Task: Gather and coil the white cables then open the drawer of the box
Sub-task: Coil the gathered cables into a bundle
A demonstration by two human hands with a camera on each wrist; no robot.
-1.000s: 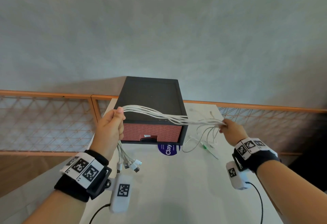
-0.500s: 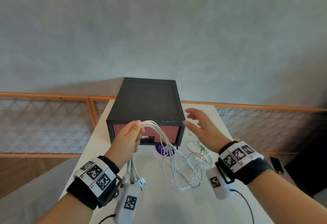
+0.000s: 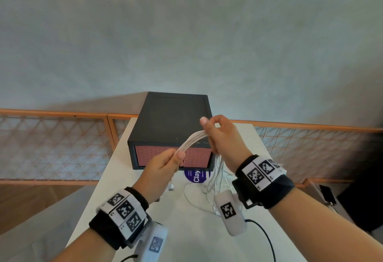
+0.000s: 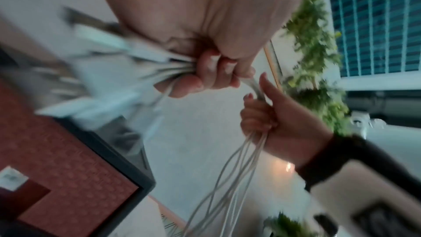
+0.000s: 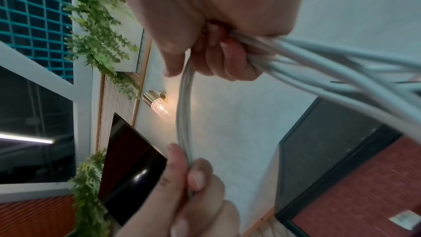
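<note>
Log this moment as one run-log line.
stage: coiling | left hand: grips white cables | right hand: grips same bundle, higher | loose ends: hang to table | drawer: closed

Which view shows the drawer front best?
Head view: the red drawer front sits square in the black box, shut, partly behind the left hand and white cables. Left wrist shows a blurred, tilted portion; right wrist only a corner.

Smooth white plastic-sheathed cables [image 3: 191, 140], matt black box [image 3: 172, 121] with textured woven-looking red drawer front [image 3: 199, 158]
</note>
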